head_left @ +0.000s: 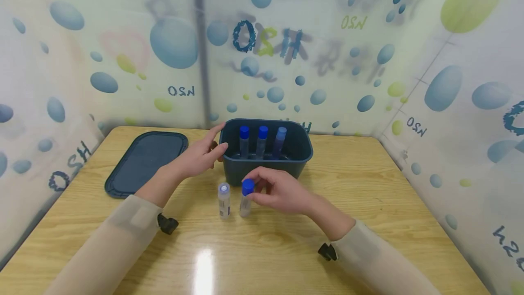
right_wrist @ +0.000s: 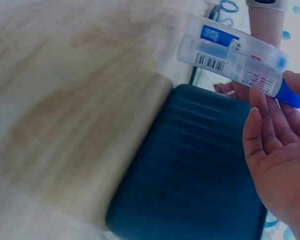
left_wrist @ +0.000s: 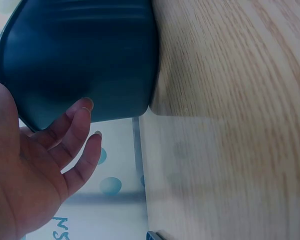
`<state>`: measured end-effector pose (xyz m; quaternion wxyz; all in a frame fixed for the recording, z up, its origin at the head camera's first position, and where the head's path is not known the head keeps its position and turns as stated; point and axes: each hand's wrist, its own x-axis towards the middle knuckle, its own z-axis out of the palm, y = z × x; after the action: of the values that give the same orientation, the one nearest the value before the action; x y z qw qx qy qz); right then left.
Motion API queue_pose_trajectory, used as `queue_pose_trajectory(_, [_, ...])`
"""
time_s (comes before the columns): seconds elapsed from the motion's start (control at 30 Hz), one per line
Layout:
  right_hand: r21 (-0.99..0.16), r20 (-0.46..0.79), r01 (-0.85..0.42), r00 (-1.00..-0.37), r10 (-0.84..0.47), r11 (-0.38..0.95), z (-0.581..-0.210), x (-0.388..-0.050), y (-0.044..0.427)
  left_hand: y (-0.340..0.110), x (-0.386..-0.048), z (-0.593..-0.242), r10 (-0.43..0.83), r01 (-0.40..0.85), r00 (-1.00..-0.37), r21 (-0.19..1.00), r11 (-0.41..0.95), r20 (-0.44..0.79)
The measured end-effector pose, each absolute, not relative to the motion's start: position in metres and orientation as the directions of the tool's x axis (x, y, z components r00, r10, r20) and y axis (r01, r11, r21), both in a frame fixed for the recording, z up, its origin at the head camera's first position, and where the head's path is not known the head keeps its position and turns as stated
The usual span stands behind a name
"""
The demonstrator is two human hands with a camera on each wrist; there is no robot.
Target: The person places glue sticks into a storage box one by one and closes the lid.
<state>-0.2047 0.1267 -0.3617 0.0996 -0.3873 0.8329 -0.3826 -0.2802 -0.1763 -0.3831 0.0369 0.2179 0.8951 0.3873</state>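
A dark blue bin (head_left: 268, 166) stands at the back of the table, with three blue-capped clear bottles (head_left: 261, 144) inside that look like liquid-glue bottles. At its left end my left hand (head_left: 199, 156) touches the rim with thumb and index finger; the other fingers hang loosely curved beside the end wall (left_wrist: 80, 65). In front of the bin my right hand (head_left: 282, 190) pinches the blue cap of an upright glue bottle (right_wrist: 230, 67). Whether its base touches the table is unclear. Just left of it, a glue bottle with a pale top (head_left: 224, 204) stands upright.
A dark blue lid (head_left: 143, 163) lies flat on the wooden table (head_left: 348, 172), left of the bin and beside my left forearm. Patterned walls (head_left: 352, 72) close off the back and both sides, the bin standing near the back one.
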Motion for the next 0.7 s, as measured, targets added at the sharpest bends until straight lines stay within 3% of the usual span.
queue_pose_trajectory(0.2, [-0.701, 0.312, -0.634, -0.684, -0.659, 0.326, -0.338, -0.203, 0.136, -0.176, -0.279, -0.382, 0.422, 0.364, -0.901, 0.706, 0.607, 0.102])
queue_pose_trajectory(0.4, [-0.672, 0.504, -0.711, -0.645, -0.575, 0.209, -0.304, -0.202, 0.145, -0.175, -0.279, -0.379, 0.425, 0.358, -0.901, 0.707, 0.610, 0.090])
queue_pose_trajectory(0.7, [-0.681, 0.529, -0.677, -0.719, -0.451, 0.279, -0.274, -0.219, 0.142, -0.176, -0.279, -0.380, 0.425, 0.352, -0.901, 0.713, 0.606, 0.084])
